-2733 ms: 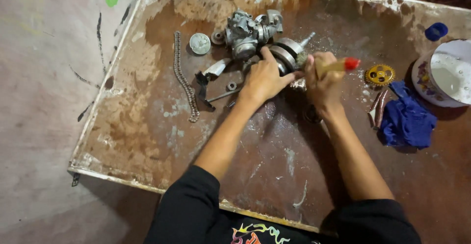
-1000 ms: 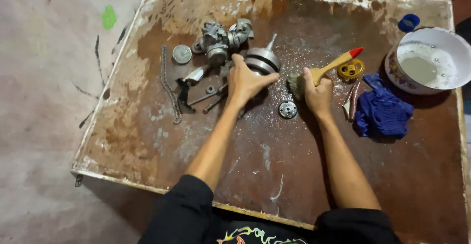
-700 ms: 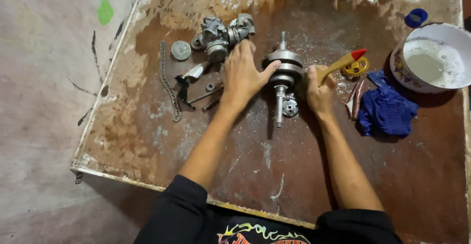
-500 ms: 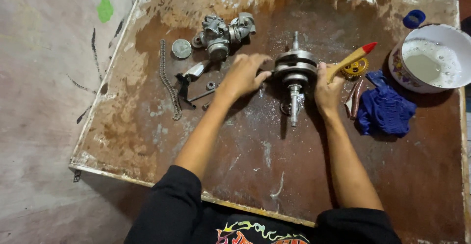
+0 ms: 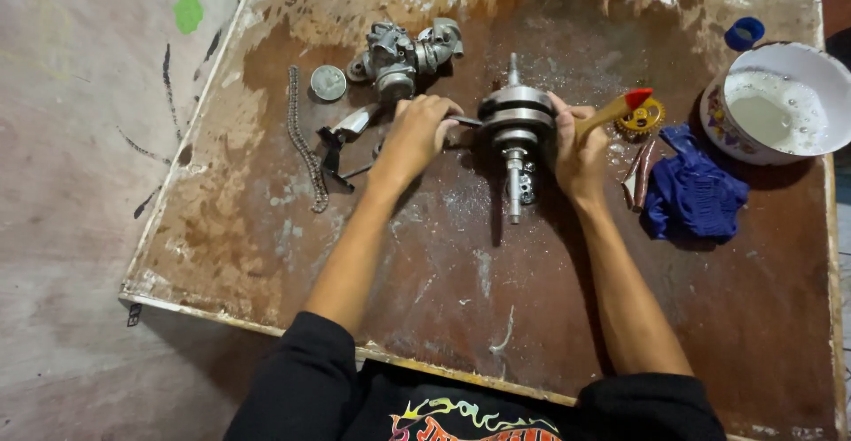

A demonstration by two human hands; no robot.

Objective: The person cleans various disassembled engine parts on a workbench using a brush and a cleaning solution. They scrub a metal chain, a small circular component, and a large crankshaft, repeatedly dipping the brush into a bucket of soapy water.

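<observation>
Your crankshaft [image 5: 515, 122] is lying on the table [image 5: 266, 228], a bit past the middle toward the far edge, with one shaft end pointing at the far edge and the longer one pointing back at you. Your left hand [image 5: 417, 135] is curled around a thin metal rod [image 5: 463, 121] that runs to the crankshaft's left side, fingers closed on it. Your right hand [image 5: 576, 144] presses against the crankshaft's right side while clamped on the wooden handle of a brush [image 5: 612, 111] with a red tip; the bristles are hidden behind the hand.

How far along? My guess is mid-cleaning: the metal looks fairly bright, but there's wet speckle all over the table around it, so wiping and drying look left to do.

Just under the long shaft sits a small round bearing [image 5: 526, 188]. Toward the far left corner you've got the carburetor [image 5: 403, 51], a round metal cap [image 5: 328, 82] and a chain [image 5: 304, 144] stretched out straight. By the right edge: a yellow gear [image 5: 642, 120], a blue rag [image 5: 696, 193], and a white bowl [image 5: 762, 55] of soapy liquid near the far right corner.
</observation>
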